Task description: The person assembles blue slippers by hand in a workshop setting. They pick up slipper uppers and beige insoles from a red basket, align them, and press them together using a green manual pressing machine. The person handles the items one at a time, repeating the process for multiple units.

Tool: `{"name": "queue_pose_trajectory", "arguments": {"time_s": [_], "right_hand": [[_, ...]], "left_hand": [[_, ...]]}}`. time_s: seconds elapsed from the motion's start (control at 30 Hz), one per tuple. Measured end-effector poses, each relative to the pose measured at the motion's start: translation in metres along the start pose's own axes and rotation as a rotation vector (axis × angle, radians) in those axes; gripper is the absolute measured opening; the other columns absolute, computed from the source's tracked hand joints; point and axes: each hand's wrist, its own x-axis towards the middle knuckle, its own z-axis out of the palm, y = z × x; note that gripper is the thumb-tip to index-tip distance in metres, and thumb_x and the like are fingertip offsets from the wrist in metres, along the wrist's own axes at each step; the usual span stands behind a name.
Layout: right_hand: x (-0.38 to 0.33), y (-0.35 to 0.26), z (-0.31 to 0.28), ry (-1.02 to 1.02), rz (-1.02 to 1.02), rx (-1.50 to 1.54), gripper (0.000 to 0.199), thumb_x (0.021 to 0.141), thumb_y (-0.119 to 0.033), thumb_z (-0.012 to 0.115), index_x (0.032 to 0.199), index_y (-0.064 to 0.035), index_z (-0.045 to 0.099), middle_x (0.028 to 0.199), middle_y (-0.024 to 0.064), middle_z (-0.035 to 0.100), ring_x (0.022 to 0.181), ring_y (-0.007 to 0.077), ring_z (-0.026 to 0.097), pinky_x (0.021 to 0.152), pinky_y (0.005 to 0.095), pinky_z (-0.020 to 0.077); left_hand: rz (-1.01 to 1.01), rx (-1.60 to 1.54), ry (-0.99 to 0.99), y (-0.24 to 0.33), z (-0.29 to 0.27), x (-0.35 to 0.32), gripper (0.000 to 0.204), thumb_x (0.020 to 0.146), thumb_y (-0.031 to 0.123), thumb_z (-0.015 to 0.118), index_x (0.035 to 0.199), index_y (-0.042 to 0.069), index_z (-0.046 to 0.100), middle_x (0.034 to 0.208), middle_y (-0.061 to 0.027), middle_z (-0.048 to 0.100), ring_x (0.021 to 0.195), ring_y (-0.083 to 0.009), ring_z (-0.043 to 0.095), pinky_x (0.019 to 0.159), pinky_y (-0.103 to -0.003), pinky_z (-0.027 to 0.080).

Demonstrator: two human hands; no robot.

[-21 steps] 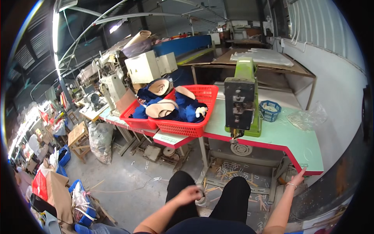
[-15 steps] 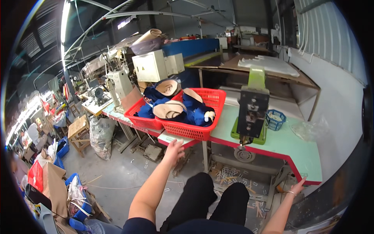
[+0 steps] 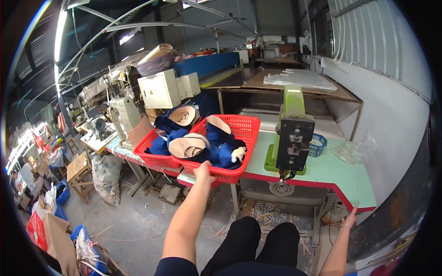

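Your left hand point(image 3: 204, 171) grips the near rim of the red basket point(image 3: 239, 133), fingers closed on its edge; your right hand point(image 3: 351, 217) hangs open low beside the bench point(image 3: 340, 177), holding nothing. The basket overhangs the bench edge, heaped with blue shoe uppers point(image 3: 216, 147), so a one-handed pull could tip it and spill them. It sits just left of the green machine point(image 3: 293, 133)

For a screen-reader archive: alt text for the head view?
A person's left hand grips the front rim of a red basket of blue shoe uppers beside a green machine; the right hand touches the table corner.
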Motion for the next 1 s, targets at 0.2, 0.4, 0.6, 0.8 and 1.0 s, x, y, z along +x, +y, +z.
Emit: {"name": "queue_pose_trajectory", "arguments": {"time_s": [0.2, 0.4, 0.6, 0.8, 1.0], "right_hand": [[-0.071, 0.04, 0.007, 0.245, -0.8, -0.45, 0.063, 0.088, -0.036, 0.059, 0.129, 0.0069, 0.038, 0.128, 0.0232, 0.044, 0.112, 0.0321, 0.048, 0.096, 0.0405, 0.0378], [-0.254, 0.031, 0.077, -1.171, 0.252, 0.174, 0.07, 0.091, -0.058, 0.038, 0.138, -0.0069, 0.031, 0.14, 0.0147, 0.033, 0.122, 0.0295, 0.041, 0.091, 0.0495, 0.0436], [-0.269, 0.016, 0.042, -1.487, 0.583, 0.255, 0.061, 0.083, -0.014, 0.066, 0.135, -0.0001, 0.037, 0.13, 0.0115, 0.05, 0.119, 0.0192, 0.048, 0.102, 0.0355, 0.0369], [-0.25, 0.009, -0.067, -1.12, 0.29, 0.127, 0.058, 0.07, 0.003, 0.062, 0.126, 0.002, 0.045, 0.121, 0.0133, 0.057, 0.111, 0.023, 0.055, 0.097, 0.036, 0.0429], [-0.22, 0.022, -0.134, -0.846, 0.206, 0.174, 0.06, 0.068, 0.008, 0.057, 0.127, 0.0024, 0.044, 0.115, 0.0127, 0.059, 0.105, 0.0215, 0.058, 0.093, 0.034, 0.0449]], "left_hand": [[-0.136, 0.096, -0.377, 0.054, -0.117, -0.04, 0.029, 0.069, -0.005, 0.052, 0.098, 0.001, 0.048, 0.091, -0.0121, 0.057, 0.088, -0.0327, 0.057, 0.089, -0.054, 0.045], [-0.205, 0.321, -0.336, 0.11, -0.237, -0.096, 0.03, 0.065, -0.004, 0.054, 0.094, 0.002, 0.052, 0.079, -0.0094, 0.059, 0.074, -0.0254, 0.062, 0.072, -0.038, 0.053], [-0.149, 0.436, -0.45, 0.081, -0.255, -0.141, 0.049, 0.059, -0.01, 0.052, 0.107, 0.0, 0.048, 0.084, -0.0119, 0.06, 0.07, -0.0266, 0.063, 0.065, -0.041, 0.055], [-0.462, 0.59, -0.561, -0.019, -0.229, -0.09, 0.044, 0.063, -0.009, 0.052, 0.105, 0.002, 0.05, 0.084, -0.0104, 0.059, 0.074, -0.0232, 0.062, 0.066, -0.039, 0.055], [-0.593, 0.5, -0.807, -0.114, -0.157, -0.067, 0.05, 0.065, -0.01, 0.049, 0.112, 0.006, 0.047, 0.075, -0.006, 0.053, 0.06, -0.0207, 0.056, 0.055, -0.034, 0.051]]}}
